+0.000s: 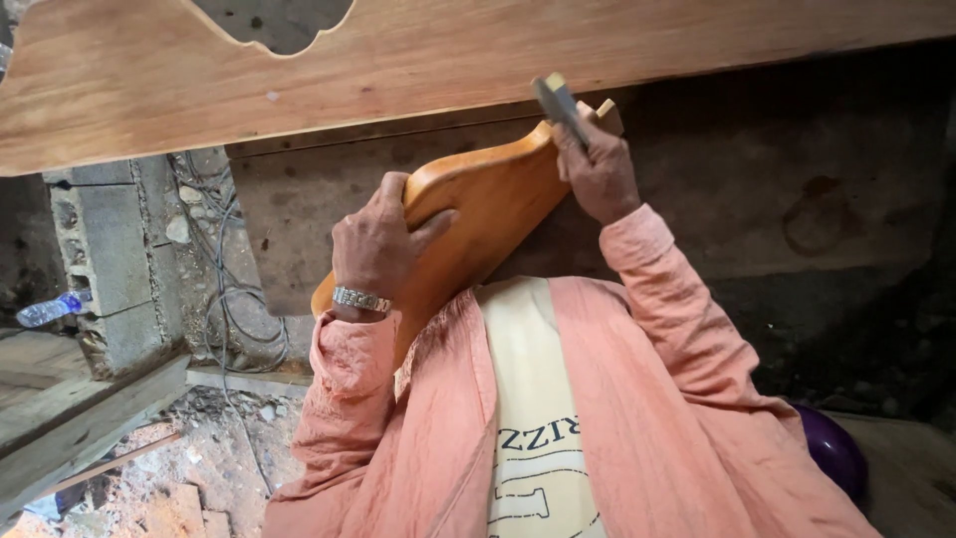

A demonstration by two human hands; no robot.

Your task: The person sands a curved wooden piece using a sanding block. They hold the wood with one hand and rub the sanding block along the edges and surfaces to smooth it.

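**A:** Right, what have I got in the head view?

**B:** I see my left hand (pixel 376 244) wrapped over the rounded edge of a curved, orange-brown varnished wooden panel (pixel 478 214), fingers curled round its rim and thumb spread across the face. It is closed firmly on the wood, a metal link watch (pixel 360 299) on the wrist.

**A:** And the other hand?

**B:** My right hand (pixel 597 169) is clenched round a small dark metal hand tool with a pale wooden handle (pixel 560 105), held at the panel's top corner, where that corner meets the underside of a long pale timber board with a scalloped cut-out (pixel 418 60). I cannot tell exactly what kind of tool it is.

**A:** Where does the panel sit?

**B:** Tilted, its upper end touching the board, its lower end down by my peach-coloured long-sleeved shirt (pixel 637 399). Behind it is a dark stained wall (pixel 797 199); to the left a grey concrete block pillar (pixel 110 259) and a clear plastic bottle (pixel 50 309).

**A:** Which step, would you say?

**B:** I judge it to be working the panel's top corner with the tool while the left hand steadies it. The next move calls for a firm left grip so the panel does not slip, and a controlled, short stroke kept clear of my fingers.
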